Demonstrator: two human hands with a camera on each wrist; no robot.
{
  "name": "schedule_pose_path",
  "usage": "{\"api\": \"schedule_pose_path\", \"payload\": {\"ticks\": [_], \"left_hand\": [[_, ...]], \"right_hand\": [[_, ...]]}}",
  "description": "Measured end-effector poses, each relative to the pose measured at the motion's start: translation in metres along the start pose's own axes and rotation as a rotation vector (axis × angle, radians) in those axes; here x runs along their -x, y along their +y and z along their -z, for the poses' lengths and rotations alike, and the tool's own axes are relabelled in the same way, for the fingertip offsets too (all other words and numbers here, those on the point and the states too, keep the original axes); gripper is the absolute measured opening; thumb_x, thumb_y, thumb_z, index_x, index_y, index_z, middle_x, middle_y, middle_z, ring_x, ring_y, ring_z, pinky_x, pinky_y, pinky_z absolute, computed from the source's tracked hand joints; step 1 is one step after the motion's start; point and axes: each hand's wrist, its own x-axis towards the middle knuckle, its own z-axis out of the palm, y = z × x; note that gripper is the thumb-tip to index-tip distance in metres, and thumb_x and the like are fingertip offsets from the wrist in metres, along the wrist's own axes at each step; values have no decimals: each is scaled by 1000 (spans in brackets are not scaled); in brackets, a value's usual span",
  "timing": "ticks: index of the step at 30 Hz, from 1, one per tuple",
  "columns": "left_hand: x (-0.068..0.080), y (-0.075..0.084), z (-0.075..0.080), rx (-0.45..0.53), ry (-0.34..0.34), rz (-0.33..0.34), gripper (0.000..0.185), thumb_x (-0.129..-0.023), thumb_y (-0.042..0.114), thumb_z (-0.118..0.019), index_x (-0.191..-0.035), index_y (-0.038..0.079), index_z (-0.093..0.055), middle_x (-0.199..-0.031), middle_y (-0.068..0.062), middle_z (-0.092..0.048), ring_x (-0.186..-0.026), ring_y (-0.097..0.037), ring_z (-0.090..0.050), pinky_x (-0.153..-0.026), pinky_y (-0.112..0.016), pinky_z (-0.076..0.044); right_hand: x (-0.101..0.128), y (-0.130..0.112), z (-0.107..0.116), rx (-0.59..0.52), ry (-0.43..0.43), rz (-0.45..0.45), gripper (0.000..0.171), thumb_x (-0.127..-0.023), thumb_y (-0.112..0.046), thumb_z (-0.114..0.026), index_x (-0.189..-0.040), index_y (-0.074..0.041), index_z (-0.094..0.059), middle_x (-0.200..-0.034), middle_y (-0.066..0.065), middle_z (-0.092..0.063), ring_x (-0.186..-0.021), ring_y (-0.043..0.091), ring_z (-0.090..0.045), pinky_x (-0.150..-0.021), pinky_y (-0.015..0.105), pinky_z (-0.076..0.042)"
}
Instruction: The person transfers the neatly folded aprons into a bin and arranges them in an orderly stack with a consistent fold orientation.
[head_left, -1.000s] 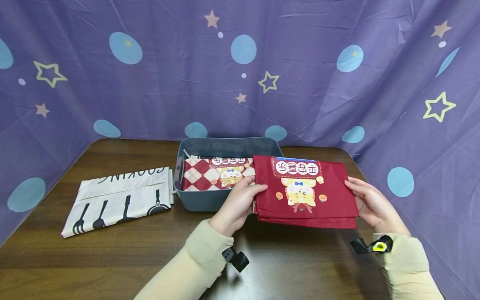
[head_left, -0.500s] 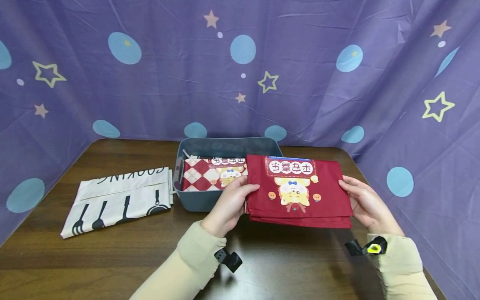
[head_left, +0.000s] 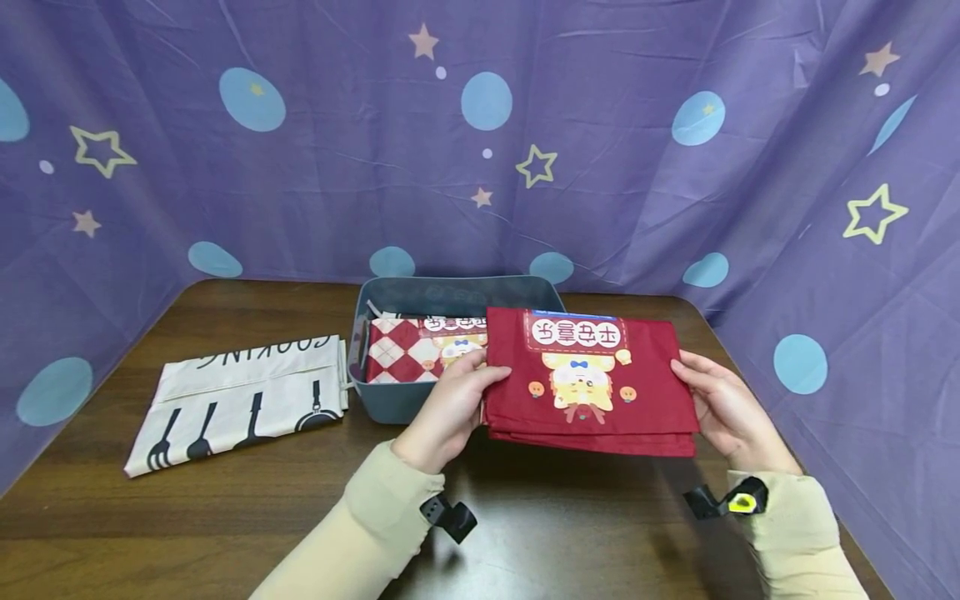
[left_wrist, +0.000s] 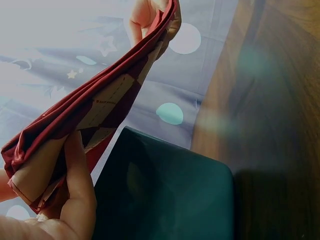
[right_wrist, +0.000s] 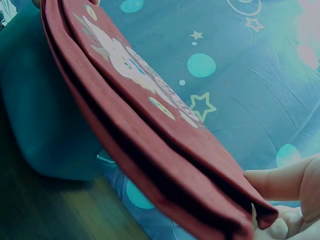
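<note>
The left hand (head_left: 446, 408) and right hand (head_left: 733, 408) each pinch an end of the folded red cloth (head_left: 652, 392), thumbs on top, above the table (head_left: 562, 533) near the bin's (head_left: 390, 402) right side, apparently a two-handed carry, and the next move likely calls for level, even grips so no layer slips.

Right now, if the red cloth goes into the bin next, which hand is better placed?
Probably the left hand: it grips the end of the red cloth nearer the bin; the right hand holds the farther end.
</note>
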Motion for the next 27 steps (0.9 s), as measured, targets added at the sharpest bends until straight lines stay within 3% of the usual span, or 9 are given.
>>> {"api": "schedule_pose_path", "payload": {"ticks": [8, 15, 27], "left_hand": [[2, 3, 4, -5, 36, 0, 42, -99, 15, -54, -139, 5, -50, -119, -13, -67, -86, -11, -70, -74, -25, -59], [4, 7, 11, 0, 34, 9, 43, -99, 16, -54, -140, 5, -48, -122, -13, -65, -88, -11, -71, -76, -26, -59], [9, 12, 23, 18, 38, 9, 44, -100, 15, -52, -141, 3, -45, -121, -10, -62, -91, -11, -69, -76, -26, -59]], "right_hand": [[-1, 4, -6, 6, 18, 6, 27, -105, -5, -43, -108, -14, -68, -97, 0, -74, -84, 12, -72, -70, 26, -60], [-2, 5, -16, 20, 65, 2, 23, -104, -7, -47, -107, -16, -68, -95, -1, -74, -82, 10, -72, -69, 25, -60], [-3, 7, -28, 21, 66, 8, 22, -104, -6, -47, -106, -15, -67, -95, -2, -72, -82, 10, -70, -68, 25, -59]]}}
